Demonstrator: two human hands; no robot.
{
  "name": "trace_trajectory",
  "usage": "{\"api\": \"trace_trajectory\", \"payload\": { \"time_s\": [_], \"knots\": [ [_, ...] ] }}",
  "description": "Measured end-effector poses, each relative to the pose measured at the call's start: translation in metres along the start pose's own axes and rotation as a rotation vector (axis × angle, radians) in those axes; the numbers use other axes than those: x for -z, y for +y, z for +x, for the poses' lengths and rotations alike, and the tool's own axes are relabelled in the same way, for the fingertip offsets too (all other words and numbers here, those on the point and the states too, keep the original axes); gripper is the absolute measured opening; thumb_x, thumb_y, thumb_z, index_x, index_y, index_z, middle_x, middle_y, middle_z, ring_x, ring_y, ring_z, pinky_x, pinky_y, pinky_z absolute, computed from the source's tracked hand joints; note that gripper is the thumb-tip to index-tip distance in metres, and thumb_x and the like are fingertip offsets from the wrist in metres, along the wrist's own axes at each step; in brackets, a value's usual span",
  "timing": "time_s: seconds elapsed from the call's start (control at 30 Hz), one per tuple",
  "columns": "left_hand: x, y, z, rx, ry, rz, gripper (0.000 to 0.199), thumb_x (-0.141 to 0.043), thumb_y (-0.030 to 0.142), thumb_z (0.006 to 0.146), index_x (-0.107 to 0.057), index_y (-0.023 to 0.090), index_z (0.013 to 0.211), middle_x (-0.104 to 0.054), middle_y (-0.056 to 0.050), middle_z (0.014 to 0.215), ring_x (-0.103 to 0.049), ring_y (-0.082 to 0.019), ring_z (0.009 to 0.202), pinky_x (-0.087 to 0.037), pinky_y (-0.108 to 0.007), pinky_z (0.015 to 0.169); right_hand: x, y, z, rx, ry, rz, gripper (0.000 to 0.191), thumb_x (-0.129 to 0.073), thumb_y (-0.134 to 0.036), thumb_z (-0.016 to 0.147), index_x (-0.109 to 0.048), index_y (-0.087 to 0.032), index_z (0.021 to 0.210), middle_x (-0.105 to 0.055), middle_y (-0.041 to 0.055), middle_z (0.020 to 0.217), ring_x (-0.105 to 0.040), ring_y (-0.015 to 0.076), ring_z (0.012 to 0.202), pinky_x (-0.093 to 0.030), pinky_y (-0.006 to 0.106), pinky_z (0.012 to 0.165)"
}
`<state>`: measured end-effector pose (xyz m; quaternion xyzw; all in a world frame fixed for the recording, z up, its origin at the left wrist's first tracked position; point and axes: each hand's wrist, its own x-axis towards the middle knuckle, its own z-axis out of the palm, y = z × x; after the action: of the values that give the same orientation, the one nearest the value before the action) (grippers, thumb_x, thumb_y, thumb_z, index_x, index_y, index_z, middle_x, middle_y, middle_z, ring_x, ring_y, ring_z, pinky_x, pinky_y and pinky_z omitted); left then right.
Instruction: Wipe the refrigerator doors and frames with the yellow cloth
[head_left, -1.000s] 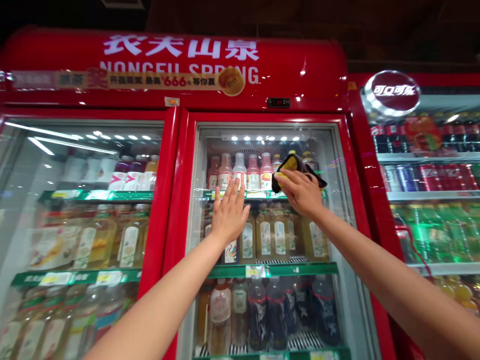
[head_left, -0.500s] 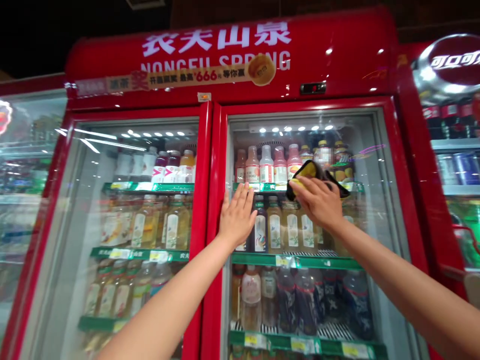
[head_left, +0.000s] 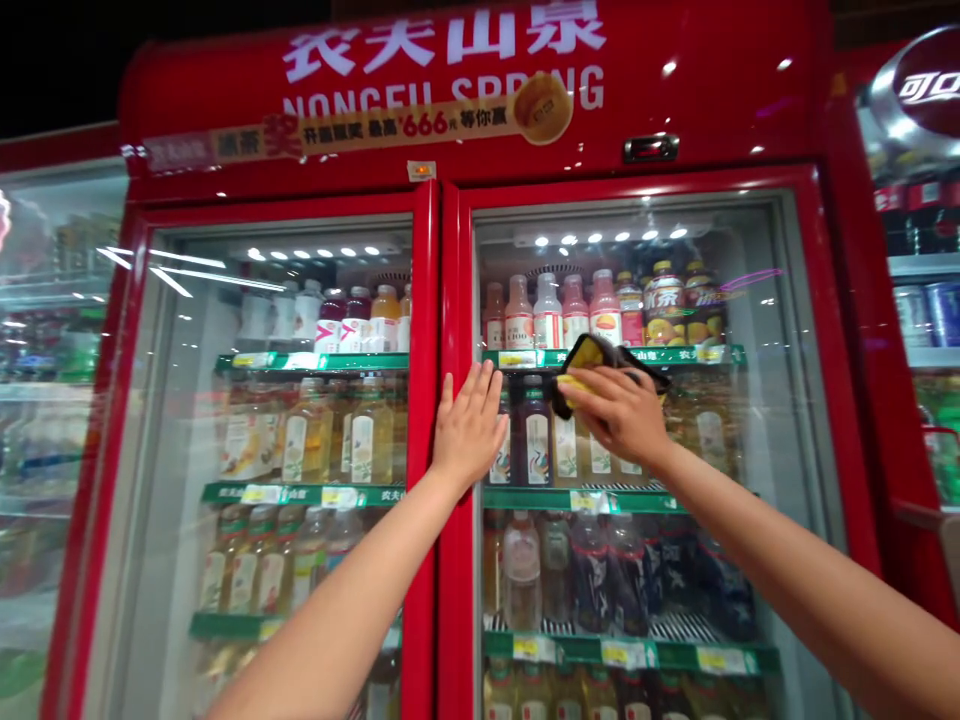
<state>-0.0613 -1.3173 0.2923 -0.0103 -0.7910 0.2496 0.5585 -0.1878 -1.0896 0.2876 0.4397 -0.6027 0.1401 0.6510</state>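
Left fingers (head_left: 480,385): spread wide, pointing up, lying flat and holding nothing.

Right fingers (head_left: 592,392): curled close over a bunched black-and-yellow cloth (head_left: 592,362), pinning it to the glass.

Left hand (head_left: 469,435): palm forward, across the red frame (head_left: 456,560) between the two doors and the edge of the right glass door (head_left: 765,440).

Right hand (head_left: 619,415): knuckles up, at the upper middle of that door, just beside the left hand.

Forearms: the left forearm (head_left: 330,600) and right forearm (head_left: 787,550) both reach up and inward from the lower corners, bare (no sleeves in view).

Door so far: the cloth sits high on the right door; the lower glass and the left door have neither hand on them. No streaks can be made out.

Behind the glass: pink-capped juice bottles (head_left: 547,315) stand on a green-edged shelf (head_left: 615,357), with tea bottles (head_left: 562,445) below.

Cooler: red, Nongfu Spring header (head_left: 675,100).
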Motion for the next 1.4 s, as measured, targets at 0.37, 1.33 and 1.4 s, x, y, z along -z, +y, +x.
{"api": "trace_trajectory", "payload": {
  "time_s": [0.37, 1.33, 1.4],
  "knots": [
    [-0.011, -0.008, -0.011, -0.009, 0.103, -0.076, 0.061, -0.04, 0.021, 0.099, -0.029, 0.011, 0.158, -0.029, -0.013, 0.167, -0.017, -0.024, 0.157, -0.014, -0.052, 0.13, -0.027, -0.055, 0.003, 0.144, -0.003, -0.027, 0.037, -0.052, -0.031, 0.101, -0.061, -0.035, 0.137, -0.062, -0.0003, 0.145, -0.053, 0.0212, 0.131, -0.028, 0.041, 0.105],
    [-0.002, 0.012, -0.057, -0.023, 0.043, -0.145, 0.084, -0.048, 0.02, 0.096, 0.001, 0.013, 0.163, -0.015, -0.017, 0.17, -0.009, -0.029, 0.158, -0.018, -0.057, 0.127, -0.035, -0.081, -0.019, 0.063, -0.028, -0.039, 0.043, -0.049, -0.028, 0.101, -0.055, -0.035, 0.143, -0.057, -0.0007, 0.151, -0.047, 0.0218, 0.137, -0.025, 0.042, 0.11],
    [-0.002, 0.019, -0.053, -0.035, 0.038, -0.147, 0.083, -0.048, 0.022, 0.096, 0.0, 0.014, 0.163, -0.018, -0.016, 0.17, -0.01, -0.028, 0.158, -0.018, -0.056, 0.128, -0.023, -0.064, -0.036, 0.19, -0.09, -0.041, 0.043, -0.051, -0.027, 0.101, -0.055, -0.035, 0.143, -0.059, -0.0019, 0.148, -0.048, 0.0201, 0.136, -0.025, 0.04, 0.11]
  ]
}}
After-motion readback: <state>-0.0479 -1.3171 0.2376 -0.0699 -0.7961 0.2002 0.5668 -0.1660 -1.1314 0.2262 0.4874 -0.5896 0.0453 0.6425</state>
